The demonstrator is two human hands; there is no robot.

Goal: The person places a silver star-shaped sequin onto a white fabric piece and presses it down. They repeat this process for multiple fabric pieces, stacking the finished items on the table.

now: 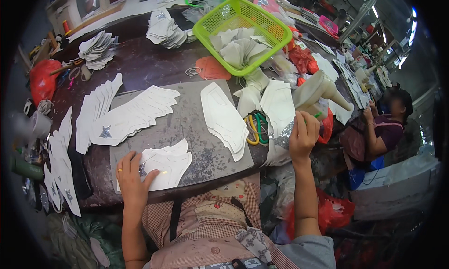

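My left hand lies with thumb and fingers apart on a small white cut piece, pressing it to the grey board near the table's front edge. Raised over the board's right side, my right hand pinches a slim stick-like tool with a green end; most of it is hidden by the fingers. Between the hands rests a stack of white pieces. Behind my left hand, a fan of overlapping white pieces shows a glittery star. Another white piece with a glittery patch lies beside my right hand.
Yellow and green loop handles lie right of the board. Beyond stand a cream spouted bottle and a lime-green basket of pale pieces. More white pieces hang over the left edge. A co-worker sits at the right.
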